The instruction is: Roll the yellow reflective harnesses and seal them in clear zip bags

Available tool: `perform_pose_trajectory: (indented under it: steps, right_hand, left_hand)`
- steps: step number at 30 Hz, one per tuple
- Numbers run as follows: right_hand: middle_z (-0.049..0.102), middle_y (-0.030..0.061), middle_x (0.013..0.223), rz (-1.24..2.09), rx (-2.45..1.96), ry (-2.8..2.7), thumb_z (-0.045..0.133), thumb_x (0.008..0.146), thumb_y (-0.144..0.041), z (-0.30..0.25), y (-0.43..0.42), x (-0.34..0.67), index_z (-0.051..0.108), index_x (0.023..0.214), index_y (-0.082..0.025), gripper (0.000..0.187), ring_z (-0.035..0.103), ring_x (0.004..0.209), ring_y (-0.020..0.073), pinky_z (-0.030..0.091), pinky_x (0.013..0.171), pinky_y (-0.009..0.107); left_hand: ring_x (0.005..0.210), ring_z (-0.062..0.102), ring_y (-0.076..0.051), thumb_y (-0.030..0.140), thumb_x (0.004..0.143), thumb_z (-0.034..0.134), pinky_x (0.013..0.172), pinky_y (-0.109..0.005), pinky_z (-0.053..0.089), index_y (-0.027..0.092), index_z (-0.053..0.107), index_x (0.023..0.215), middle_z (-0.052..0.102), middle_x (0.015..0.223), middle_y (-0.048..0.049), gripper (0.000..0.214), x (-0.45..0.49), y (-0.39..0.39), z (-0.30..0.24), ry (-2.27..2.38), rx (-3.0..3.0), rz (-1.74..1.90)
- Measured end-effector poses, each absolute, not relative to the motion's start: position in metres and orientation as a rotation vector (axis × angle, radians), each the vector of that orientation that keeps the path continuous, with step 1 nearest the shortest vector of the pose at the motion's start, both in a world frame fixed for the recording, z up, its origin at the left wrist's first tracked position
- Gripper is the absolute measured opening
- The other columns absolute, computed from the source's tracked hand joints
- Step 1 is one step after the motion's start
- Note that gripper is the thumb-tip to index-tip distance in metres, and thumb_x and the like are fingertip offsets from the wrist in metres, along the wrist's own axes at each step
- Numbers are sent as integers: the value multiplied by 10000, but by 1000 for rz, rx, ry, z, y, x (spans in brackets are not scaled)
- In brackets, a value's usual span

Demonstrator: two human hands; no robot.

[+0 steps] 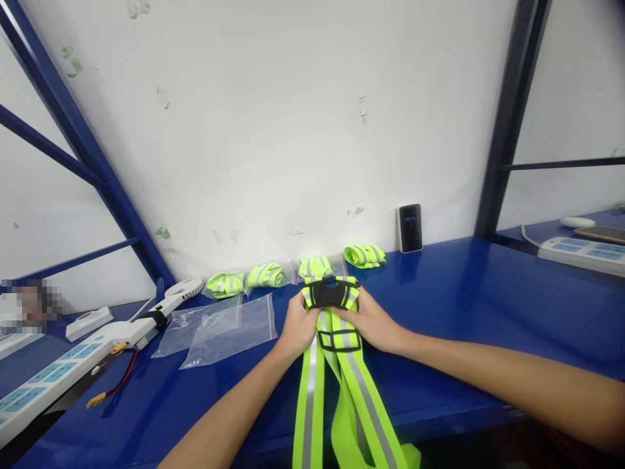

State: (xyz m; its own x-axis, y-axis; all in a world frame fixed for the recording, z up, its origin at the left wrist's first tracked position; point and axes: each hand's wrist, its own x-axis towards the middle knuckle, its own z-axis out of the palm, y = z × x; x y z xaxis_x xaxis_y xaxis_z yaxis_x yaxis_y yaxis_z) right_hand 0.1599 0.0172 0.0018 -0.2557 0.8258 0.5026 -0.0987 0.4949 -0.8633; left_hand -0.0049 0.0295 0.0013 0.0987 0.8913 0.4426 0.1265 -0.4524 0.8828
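Both my hands grip the top of a neon-yellow reflective strap harness (342,384) with grey stripes, held over the blue table (463,306). My left hand (299,324) is closed on its left side. My right hand (371,320) is closed on its right side. A black plastic buckle (331,292) sits between my fingers at the top, and a black slider (338,340) lies just below it. The straps hang down past the table's front edge.
Several folded neon harnesses (266,275) lie in a row against the white wall. Clear zip bags (229,329) lie to the left, beside a white power strip (73,365) and small fan (184,287). A dark phone-like device (409,228) leans on the wall. Another power strip (583,249) lies far right.
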Motion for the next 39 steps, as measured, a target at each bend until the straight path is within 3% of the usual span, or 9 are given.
perform_pose_trajectory:
  steps: [3, 9, 16, 20, 25, 29, 35, 39]
  right_hand:
    - [622, 85, 1228, 1128, -656, -1598, 729, 764, -341, 5, 12, 160, 498, 1219, -212, 527, 543, 1190, 265, 406, 1033, 441]
    - [629, 83, 1227, 1274, -647, -1515, 659, 823, -457, 3, 13, 161, 512, 1197, -221, 466, 545, 1200, 267, 418, 1028, 445]
    - [588, 87, 1299, 1152, -620, -1657, 609, 871, -426, 0, 19, 165, 506, 1258, -209, 456, 489, 1266, 258, 363, 1085, 443]
    - [601, 89, 1283, 1132, -586, -1694, 615, 871, -406, 4, 21, 167, 510, 1274, -203, 463, 527, 1224, 262, 386, 1068, 455]
    - [638, 79, 1223, 1209, -573, -1655, 636, 854, -407, 4, 23, 168, 543, 1230, -196, 441, 593, 1124, 255, 429, 1026, 447]
    - [670, 84, 1149, 1254, -615, -1606, 696, 804, -375, 2, 23, 169, 542, 1183, -179, 455, 630, 1047, 262, 489, 934, 434]
    - [634, 92, 1212, 1329, -566, -1579, 725, 776, -321, 4, 24, 171, 501, 1152, -187, 458, 600, 1112, 255, 454, 981, 426]
    - [634, 100, 1204, 1248, -568, -1569, 744, 757, -322, 2, 24, 169, 495, 1154, -184, 489, 585, 1142, 274, 445, 989, 435]
  left_hand:
    - [887, 654, -222, 54, 686, 543, 829, -310, 487, 128, 699, 943, 728, 946, -55, 309, -6, 30, 1, 1015, 1684, 1424]
    - [922, 652, -231, 91, 693, 571, 849, -329, 490, 145, 685, 1003, 719, 1002, -62, 335, -4, 30, 0, 984, 1603, 1384]
    - [1025, 630, -259, 254, 744, 620, 901, -366, 474, 176, 642, 1114, 691, 1109, -71, 379, -4, 25, -3, 874, 1358, 1317]
    - [1038, 630, -282, 259, 694, 658, 924, -411, 471, 184, 596, 1181, 684, 1124, -74, 497, -6, 25, -5, 668, 1254, 1226]
    - [1064, 625, -261, 374, 807, 644, 954, -396, 458, 205, 555, 1219, 667, 1170, -76, 453, -9, 27, -6, 702, 1260, 1206]
    - [1094, 610, -257, 379, 834, 648, 960, -370, 453, 185, 559, 1203, 650, 1204, -91, 426, -10, 25, -1, 737, 1436, 1215]
    - [1149, 574, -287, 399, 849, 629, 971, -394, 445, 173, 504, 1280, 615, 1254, -115, 502, -8, 22, 5, 693, 1573, 1298]
    - [1274, 470, -272, 389, 914, 536, 1069, -393, 353, 205, 440, 1353, 533, 1358, -99, 485, -10, 21, 4, 762, 1733, 1243]
